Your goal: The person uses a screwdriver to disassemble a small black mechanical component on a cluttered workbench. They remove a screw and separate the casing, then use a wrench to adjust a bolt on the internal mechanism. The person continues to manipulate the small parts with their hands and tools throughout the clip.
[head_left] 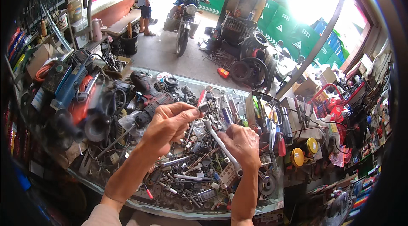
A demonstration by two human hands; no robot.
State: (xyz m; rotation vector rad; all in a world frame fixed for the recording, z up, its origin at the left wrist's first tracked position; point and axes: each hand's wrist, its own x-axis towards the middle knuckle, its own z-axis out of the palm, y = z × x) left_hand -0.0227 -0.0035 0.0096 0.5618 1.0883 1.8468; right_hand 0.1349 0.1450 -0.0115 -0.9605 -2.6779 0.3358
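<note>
My left hand (168, 126) is raised over a cluttered workbench (170, 207), its thumb and fingers pinched on a small dark metal piece (203, 108). My right hand (243, 143) is just to the right and lower, closed around the shaft of a long silver wrench (221, 145) that runs from upper left to lower right. The two hands are a short gap apart. Below them lies a dense heap of bolts, springs, sockets and spanners (191, 175).
A black and red power drill (148, 98) and blue power tools (70, 83) crowd the bench's left side. A tray of screwdrivers and pliers (267, 115) sits to the right. Beyond the bench, tyres (250, 71), a person on a motorcycle (186, 9) and another person standing (145, 0).
</note>
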